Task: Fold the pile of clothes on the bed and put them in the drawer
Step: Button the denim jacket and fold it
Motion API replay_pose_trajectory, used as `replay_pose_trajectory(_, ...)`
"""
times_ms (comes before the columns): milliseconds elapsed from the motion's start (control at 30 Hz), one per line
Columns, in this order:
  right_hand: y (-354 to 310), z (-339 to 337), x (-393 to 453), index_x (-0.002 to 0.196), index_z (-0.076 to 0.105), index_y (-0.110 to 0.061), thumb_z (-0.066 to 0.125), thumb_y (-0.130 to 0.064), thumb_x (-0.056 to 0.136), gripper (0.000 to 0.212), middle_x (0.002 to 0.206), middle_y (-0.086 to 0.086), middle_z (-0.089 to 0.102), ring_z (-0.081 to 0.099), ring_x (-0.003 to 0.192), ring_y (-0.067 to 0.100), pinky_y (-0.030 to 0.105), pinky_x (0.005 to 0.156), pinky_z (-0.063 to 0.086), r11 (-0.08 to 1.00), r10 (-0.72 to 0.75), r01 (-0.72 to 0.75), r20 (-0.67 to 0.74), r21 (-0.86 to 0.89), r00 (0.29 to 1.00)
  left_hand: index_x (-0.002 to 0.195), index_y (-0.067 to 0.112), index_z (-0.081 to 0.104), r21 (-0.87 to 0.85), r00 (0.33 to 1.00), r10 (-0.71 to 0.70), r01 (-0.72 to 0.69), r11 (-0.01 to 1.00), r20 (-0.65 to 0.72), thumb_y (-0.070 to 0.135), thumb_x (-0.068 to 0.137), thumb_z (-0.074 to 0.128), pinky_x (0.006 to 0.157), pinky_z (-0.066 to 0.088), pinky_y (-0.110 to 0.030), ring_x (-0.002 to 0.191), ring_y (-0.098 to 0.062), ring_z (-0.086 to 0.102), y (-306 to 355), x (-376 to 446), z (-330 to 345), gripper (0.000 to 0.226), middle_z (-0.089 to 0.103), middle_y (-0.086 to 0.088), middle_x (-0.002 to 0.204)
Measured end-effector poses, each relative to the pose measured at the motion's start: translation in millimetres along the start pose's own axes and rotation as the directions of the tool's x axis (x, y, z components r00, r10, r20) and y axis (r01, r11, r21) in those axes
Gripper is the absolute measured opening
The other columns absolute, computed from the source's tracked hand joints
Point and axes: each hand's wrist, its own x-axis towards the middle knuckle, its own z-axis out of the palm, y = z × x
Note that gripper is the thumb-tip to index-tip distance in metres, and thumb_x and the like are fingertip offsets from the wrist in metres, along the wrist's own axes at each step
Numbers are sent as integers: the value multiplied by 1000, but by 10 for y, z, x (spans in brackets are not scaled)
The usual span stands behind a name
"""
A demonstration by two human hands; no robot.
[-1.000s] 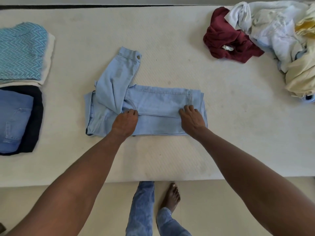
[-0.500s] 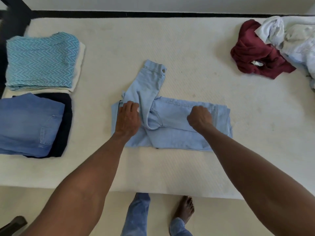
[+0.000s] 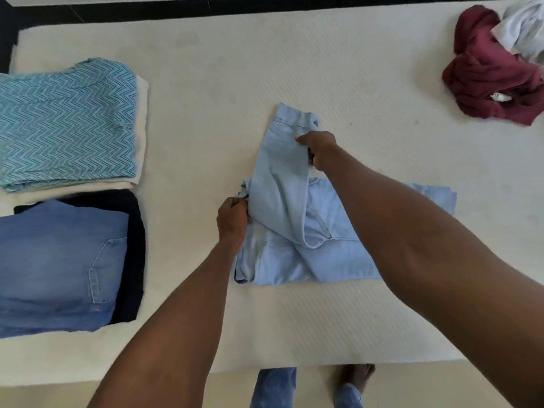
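Note:
A light blue denim shirt (image 3: 297,254) lies partly folded in the middle of the white bed (image 3: 265,69). One sleeve (image 3: 279,184) sticks up and away from the body of the shirt. My right hand (image 3: 319,150) grips that sleeve near its cuff. My left hand (image 3: 232,220) pinches the shirt's left edge where the sleeve starts. An unfolded pile sits at the far right: a maroon garment (image 3: 488,75) and a white one (image 3: 524,30).
Folded clothes lie at the left: a teal zigzag piece (image 3: 64,119) on a cream one, and a blue denim piece (image 3: 56,266) on a dark one (image 3: 132,254). The bed's near edge (image 3: 294,368) runs above my feet on the floor.
My right hand left the shirt's body and took the sleeve near the cuff. My left hand shifted from pressing flat to pinching the left edge. The view moved closer and left.

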Motion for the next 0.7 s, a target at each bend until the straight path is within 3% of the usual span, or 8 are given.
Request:
replay_pose_trajectory(133,-114,44,-174,96,66,-3,72,-3,77,20,101,14,68,66,101,33,47,93,55,994,-84,81,28,76,996,79,8,61,-79,993,-47,56,995,113,3,90,53,60,49,-27,63,-18,55,131,61,-99,15,63,-9,72)
replay_pose_trajectory(233,-165,60,-622,95,69,-5,79,-15,57,41,100,18,71,68,98,35,51,92,53,983,-185,183,156,28,970,78,3,63,-144,972,-112,143,979,209,3,91,53,54,52,-25,62,-22,57,230,61,-235,16,62,-10,66)
replay_pose_trajectory(300,-93,49,-1007,101,71,-5,78,-21,49,55,106,22,71,66,103,40,54,89,54,949,-295,314,245,-42,924,76,3,61,-187,959,-185,225,956,213,17,96,54,49,55,-27,59,-25,61,300,-7,-340,26,62,-11,63)
replay_pose_trajectory(400,150,-44,-1635,102,71,-4,78,-20,59,47,101,19,73,69,97,36,48,83,56,873,-375,466,408,-147,832,89,1,59,-236,915,-286,357,904,285,48,99,50,59,61,-40,72,-32,66,354,-188,-555,49,64,-18,79)
replay_pose_trajectory(467,446,-170,-2044,101,70,-2,75,-9,70,32,97,17,73,69,90,26,41,82,55,834,-346,515,539,-199,768,105,-3,58,-191,853,-281,394,899,439,53,99,43,71,61,-50,89,-41,67,310,-393,-731,58,66,-25,100)
replay_pose_trajectory(533,815,-310,-2422,92,72,-6,74,-2,74,19,90,13,71,65,84,18,35,81,52,801,-295,551,646,-234,704,111,-1,63,-101,826,-220,315,944,519,43,101,43,74,61,-46,89,-37,71,231,-685,-857,50,71,-23,105)
replay_pose_trajectory(633,1474,-434,-2809,90,73,-8,76,0,73,19,87,3,69,61,80,13,26,74,48,660,-122,613,744,-433,657,107,4,75,-75,766,-215,324,943,606,42,83,70,81,56,-29,83,-20,71,-5,-1071,-953,46,75,-9,94)
replay_pose_trajectory(700,1993,-451,-3037,109,71,-2,74,-1,76,33,100,2,66,56,89,11,20,68,40,489,6,683,785,-542,619,125,5,66,1,728,-267,343,939,632,47,68,85,94,51,-37,96,-24,67,-311,-1214,-1031,73,72,-11,110)
